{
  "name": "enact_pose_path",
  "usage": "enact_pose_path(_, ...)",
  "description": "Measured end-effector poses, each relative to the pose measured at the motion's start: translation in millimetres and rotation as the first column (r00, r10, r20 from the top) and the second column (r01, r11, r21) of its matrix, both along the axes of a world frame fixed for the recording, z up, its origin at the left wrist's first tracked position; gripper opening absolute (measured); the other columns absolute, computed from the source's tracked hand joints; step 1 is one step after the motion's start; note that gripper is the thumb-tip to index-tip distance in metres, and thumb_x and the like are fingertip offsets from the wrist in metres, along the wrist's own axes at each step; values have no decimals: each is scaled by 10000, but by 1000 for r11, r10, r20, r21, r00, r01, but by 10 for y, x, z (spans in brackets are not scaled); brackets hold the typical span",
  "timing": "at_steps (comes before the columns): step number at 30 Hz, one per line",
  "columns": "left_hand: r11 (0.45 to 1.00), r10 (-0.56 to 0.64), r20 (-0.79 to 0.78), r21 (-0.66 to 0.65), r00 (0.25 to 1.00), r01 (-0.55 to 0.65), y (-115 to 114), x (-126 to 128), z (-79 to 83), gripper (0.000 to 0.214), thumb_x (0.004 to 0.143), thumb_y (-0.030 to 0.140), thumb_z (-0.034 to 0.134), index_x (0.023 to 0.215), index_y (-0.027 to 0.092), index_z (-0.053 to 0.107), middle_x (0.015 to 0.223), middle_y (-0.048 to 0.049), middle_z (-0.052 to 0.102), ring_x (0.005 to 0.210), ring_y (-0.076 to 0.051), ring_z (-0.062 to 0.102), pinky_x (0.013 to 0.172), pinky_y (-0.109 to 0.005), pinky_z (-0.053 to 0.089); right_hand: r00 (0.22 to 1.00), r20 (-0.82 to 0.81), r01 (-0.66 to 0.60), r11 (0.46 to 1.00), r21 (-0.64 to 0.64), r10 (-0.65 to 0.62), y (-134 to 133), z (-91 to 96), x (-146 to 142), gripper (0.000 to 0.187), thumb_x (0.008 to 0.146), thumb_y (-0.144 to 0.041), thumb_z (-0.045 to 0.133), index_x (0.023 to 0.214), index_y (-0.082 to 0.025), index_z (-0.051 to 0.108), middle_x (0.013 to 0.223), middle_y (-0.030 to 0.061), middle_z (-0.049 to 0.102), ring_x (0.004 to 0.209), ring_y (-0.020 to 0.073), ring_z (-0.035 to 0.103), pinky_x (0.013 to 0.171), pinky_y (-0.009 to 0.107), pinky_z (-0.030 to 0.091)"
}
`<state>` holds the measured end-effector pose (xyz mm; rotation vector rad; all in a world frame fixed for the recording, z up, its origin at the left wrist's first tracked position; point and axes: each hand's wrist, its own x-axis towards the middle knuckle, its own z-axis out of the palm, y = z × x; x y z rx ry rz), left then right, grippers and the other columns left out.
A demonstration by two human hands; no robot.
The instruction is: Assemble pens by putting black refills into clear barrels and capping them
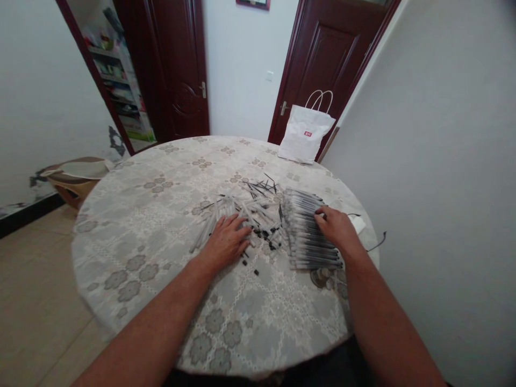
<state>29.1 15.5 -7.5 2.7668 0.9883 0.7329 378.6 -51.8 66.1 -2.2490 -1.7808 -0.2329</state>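
My left hand (pixel 229 239) rests on a loose pile of clear pen barrels (pixel 226 207), palm down with its fingers spread. Thin dark refills (pixel 262 187) lie jumbled at the far side of this pile. Small black caps (pixel 271 235) are scattered just right of my left fingers. My right hand (pixel 335 226) is over the right edge of a neat row of assembled-looking pens (pixel 306 231), lying side by side. Its thumb and forefinger are drawn together at the pens' dark ends; whatever is between them is too small to make out.
A patterned cloth covers the round table (pixel 161 231). Coins or small discs (pixel 320 277) lie below the pen row. A white paper bag (pixel 306 134) stands at the far right edge. A dark cord (pixel 378 243) hangs over the right edge. A brown chair (pixel 72 180) is at left.
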Motion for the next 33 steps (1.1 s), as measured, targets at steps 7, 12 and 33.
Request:
enact_pose_path(7, 1000, -19, 29, 23, 999, 19, -46, -17, 108, 340, 931, 400, 577, 1198, 220, 684, 1444, -158, 521, 1402, -354, 393, 1181, -579, 220, 997, -79, -11, 993, 116, 20, -87, 113, -146, 257, 930, -301, 524, 1007, -188, 741, 983, 93, 762, 920, 240, 699, 847, 327, 481)
enact_pose_path(12, 982, -188, -61, 7, 980, 188, -319, 31, 249, 623, 829, 663, 628, 1314, 272, 630, 1551, -112, 428, 1489, -370, 258, 1214, -585, 111, 942, -159, -261, 943, 206, 296, -241, 169, -769, 254, 952, -311, 517, 1045, -179, 713, 1007, 88, 743, 937, 226, 682, 879, 331, 501)
enact_pose_path(33, 996, -73, -113, -63, 991, 66, -207, -144, 154, 867, 684, 642, 769, 1426, 266, 526, 1564, -132, 407, 1500, -382, 231, 1211, -600, 98, 951, 82, -294, 955, -47, 297, 78, -621, -1743, 453, 945, -252, 480, 1362, -85, 541, 1455, 222, 490, 1363, 347, 375, 1093, 469, 346)
